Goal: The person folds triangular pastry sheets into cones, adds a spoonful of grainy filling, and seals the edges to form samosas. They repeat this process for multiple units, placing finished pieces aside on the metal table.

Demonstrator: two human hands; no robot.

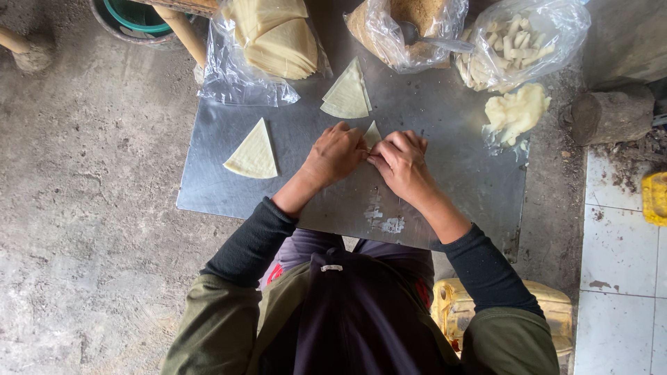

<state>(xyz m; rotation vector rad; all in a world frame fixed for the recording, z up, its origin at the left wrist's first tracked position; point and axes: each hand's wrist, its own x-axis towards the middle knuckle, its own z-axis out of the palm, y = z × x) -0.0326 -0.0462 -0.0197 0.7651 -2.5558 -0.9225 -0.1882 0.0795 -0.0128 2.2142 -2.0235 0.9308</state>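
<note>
Rough concrete floor (90,208) meets white tiles (618,264) in daylight.

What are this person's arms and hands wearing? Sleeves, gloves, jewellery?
Both hands are bare: the left hand and right hand show no gloves, and no rings or watch can be made out. Each forearm has a snug black inner sleeve ending just short of the wrist, under a looser olive-green outer sleeve pushed up toward the elbow.

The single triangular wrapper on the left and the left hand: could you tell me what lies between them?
In the head view, only bare metal sheet lies between the wrapper and the left hand.
</note>
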